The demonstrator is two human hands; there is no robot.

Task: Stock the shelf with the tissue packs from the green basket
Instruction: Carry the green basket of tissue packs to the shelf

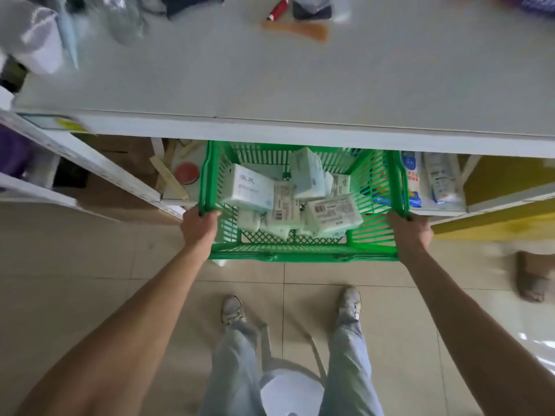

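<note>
I held the green basket (303,253) with my left hand (199,225) and right hand (411,232), fingers clenched on its sides. All the tissue packs (333,214) were inside it. None looked put on the shelf (300,136) yet.

1. A white tissue pack (247,187) at the left of the green basket (303,253) bears two large blue Chinese characters on its top; motion blur makes them hard to read, and the smaller print below them is illegible.
2. Other tissue packs in the basket (335,214) carry white labels with barcodes and small print, too small to read.
3. The blue-and-white packets on the shelf at right (413,178) show print that cannot be read.
</note>
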